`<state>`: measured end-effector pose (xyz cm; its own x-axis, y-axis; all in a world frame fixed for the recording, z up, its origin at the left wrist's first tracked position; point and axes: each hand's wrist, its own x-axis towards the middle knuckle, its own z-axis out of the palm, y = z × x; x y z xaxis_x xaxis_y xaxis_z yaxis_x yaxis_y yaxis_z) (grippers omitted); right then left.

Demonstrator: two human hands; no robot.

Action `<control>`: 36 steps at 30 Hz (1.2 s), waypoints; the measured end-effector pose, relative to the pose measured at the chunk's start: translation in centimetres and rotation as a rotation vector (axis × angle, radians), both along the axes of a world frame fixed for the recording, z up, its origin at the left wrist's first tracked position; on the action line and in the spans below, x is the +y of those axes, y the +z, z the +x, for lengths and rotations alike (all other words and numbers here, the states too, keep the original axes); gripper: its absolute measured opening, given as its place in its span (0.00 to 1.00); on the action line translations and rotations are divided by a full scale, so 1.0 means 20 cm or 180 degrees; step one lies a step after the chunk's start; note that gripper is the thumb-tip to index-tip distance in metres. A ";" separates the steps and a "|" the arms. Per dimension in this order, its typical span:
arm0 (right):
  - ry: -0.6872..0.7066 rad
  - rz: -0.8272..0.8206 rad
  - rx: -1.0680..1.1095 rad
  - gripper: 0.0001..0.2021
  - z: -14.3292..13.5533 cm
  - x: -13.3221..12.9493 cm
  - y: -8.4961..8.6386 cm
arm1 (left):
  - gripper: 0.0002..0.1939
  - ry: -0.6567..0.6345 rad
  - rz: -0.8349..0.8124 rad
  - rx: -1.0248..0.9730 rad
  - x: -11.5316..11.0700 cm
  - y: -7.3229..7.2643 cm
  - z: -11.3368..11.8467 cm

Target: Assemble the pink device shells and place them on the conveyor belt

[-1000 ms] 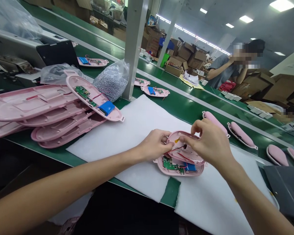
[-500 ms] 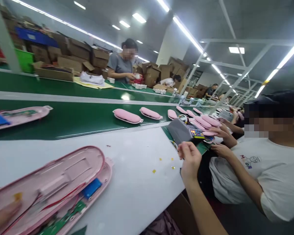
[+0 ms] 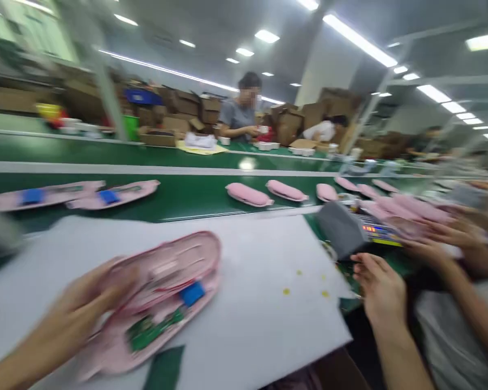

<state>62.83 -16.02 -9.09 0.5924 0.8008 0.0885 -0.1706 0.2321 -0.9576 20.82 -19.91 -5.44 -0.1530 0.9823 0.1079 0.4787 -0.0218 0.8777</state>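
Note:
At the lower left my left hand [image 3: 101, 295] is closed round the end of a pink shell half [image 3: 201, 246], which lies partly over a second pink shell half [image 3: 117, 360]. That lower half holds a green circuit board [image 3: 146, 331] and a blue block [image 3: 192, 293]; red wires run between the halves. On the right my right hand [image 3: 380, 287] is raised beside a grey device [image 3: 339, 230] with a lit display. Its thumb and fingertips are pinched together, and whatever may be between them is too small to make out. Small yellow pieces [image 3: 286, 291] lie on the white sheet [image 3: 252, 319].
Open pink shells with blue blocks [image 3: 124, 196] and closed pink cases [image 3: 250, 195] lie along the green bench [image 3: 187, 203]. A person's hands [image 3: 435, 246] hold a pink part at the right. Another person [image 3: 239, 116] stands across the bench, before cardboard boxes.
The view has swung left, bringing more open shells into sight. My left hand now grips the shell, where earlier it was at the frame's edge near a yellow piece. My right hand remains by the grey device.

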 end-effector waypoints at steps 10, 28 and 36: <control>0.3222 0.2801 -0.4420 0.11 -1.39 -0.11 0.22 | 0.20 -0.0067 0.0410 -0.1695 -0.20 -0.13 -0.08; 0.2773 0.1354 -0.4304 0.08 -1.53 -0.27 0.11 | 0.13 -0.0282 0.0664 -0.3187 -0.30 -0.21 -0.07; 0.1676 0.0626 -0.4223 0.20 -1.46 -0.21 0.14 | 0.15 -0.0446 0.0784 -0.1982 -0.31 -0.19 -0.12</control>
